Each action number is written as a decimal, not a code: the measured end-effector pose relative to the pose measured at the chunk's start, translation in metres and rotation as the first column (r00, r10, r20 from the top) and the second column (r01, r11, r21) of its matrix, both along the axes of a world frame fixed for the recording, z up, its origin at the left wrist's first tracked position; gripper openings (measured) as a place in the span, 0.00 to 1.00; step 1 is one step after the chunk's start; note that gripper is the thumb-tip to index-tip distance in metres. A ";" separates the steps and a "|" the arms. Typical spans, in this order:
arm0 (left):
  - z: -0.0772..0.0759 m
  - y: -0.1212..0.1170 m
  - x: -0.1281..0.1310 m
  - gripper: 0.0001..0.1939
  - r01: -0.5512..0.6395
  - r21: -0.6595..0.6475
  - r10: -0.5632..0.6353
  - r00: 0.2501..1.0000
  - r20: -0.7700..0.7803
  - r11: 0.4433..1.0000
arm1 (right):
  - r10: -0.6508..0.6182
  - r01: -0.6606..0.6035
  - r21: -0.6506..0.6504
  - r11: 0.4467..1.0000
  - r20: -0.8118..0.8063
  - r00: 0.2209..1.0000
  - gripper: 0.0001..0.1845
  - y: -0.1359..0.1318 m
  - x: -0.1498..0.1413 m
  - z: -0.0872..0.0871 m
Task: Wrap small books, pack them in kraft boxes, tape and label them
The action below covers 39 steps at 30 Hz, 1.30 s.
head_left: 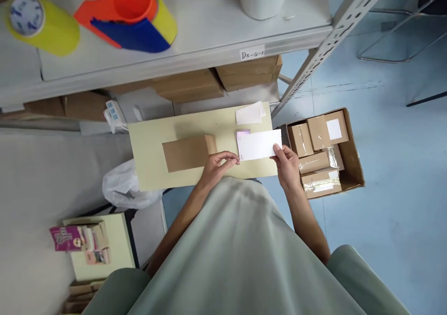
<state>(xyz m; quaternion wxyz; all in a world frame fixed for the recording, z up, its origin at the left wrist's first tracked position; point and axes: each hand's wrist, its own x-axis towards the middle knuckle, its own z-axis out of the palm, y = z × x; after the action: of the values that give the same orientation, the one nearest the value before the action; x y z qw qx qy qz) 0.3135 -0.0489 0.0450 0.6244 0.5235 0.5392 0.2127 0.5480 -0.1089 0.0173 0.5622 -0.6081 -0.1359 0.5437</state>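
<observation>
In my right hand [287, 165], thumb on top, a white paper label [257, 145] is pinched by its right end above the cream table [153, 177]. My left hand [220, 164] is at the label's lower left corner, thumb and fingertips drawn together. Whether those fingertips grip the corner is too small to tell. A brown cardboard box [186, 154] lies on the table just left of my left hand. Behind the held label are a small pinkish-purple piece [242, 133], partly covered, and more white slips [249, 114] near the far edge.
A large open carton [354, 164] holding several taped boxes stands right of the table. Overhead, a shelf [209, 31] carries yellow tape rolls [59, 29], an orange and blue tape dispenser [129, 26] and white rolls [263, 1]. A plastic bag [127, 184] hangs at left.
</observation>
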 end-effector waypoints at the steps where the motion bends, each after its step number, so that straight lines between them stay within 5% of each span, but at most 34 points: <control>1: 0.009 -0.002 -0.004 0.12 -0.002 0.020 0.002 1.000 -0.002 1.000 | 0.021 -0.021 0.006 1.000 -0.007 1.000 0.26 0.002 -0.002 0.005; 7: 0.032 -0.016 -0.016 0.09 -0.058 0.060 0.055 0.997 0.048 0.996 | 0.122 -0.123 0.017 0.992 0.060 0.991 0.29 0.013 -0.017 0.020; 30: 0.048 -0.025 -0.018 0.11 -0.119 0.110 0.116 0.993 0.040 0.987 | 0.228 -0.234 0.025 0.972 0.146 0.963 0.28 0.015 -0.024 0.027; 39: 0.044 -0.028 -0.011 0.07 -0.136 0.152 0.132 0.991 0.037 0.979 | 0.297 -0.301 -0.011 0.954 0.204 0.933 0.25 0.017 -0.024 0.002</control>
<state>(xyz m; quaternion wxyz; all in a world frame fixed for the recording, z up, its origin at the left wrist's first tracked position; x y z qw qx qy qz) 0.3029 -0.0770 0.0886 0.5736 0.5296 0.5469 0.3023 0.5241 -0.0923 0.0193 0.4625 -0.6269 -0.2892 0.5563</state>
